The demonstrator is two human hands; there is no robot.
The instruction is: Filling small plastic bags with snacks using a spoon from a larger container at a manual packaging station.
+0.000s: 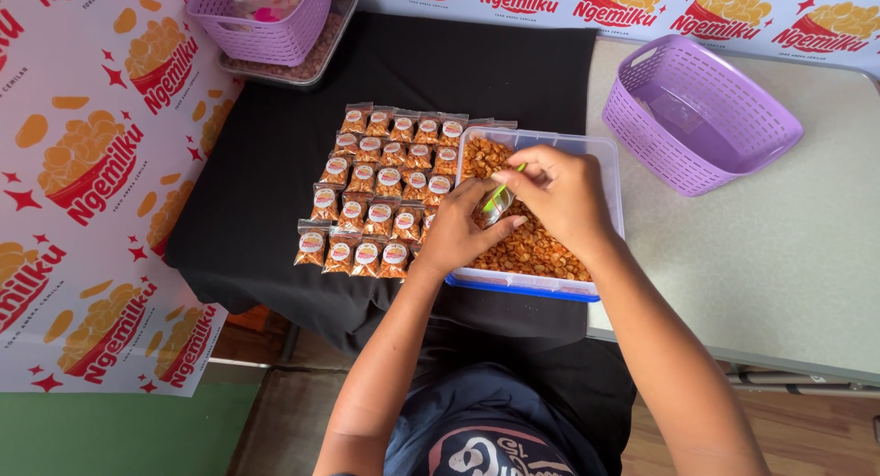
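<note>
Over snack tub (pixel 600 155), both hands (pixel 513 210) hold small clear bag (pixel 496 204) w/ green scoop (pixel 506 184).

Purple lattice basket (pixel 701 114), black cloth (pixel 275 164), orange snacks (pixel 541 247).

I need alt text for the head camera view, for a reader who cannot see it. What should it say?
Seen from above, a person's left hand and right hand meet over a clear tub of orange snacks, holding a small clear bag and a green scoop. Rows of filled, labelled packets lie on black cloth beside it; an empty purple basket stands to the right.
</note>
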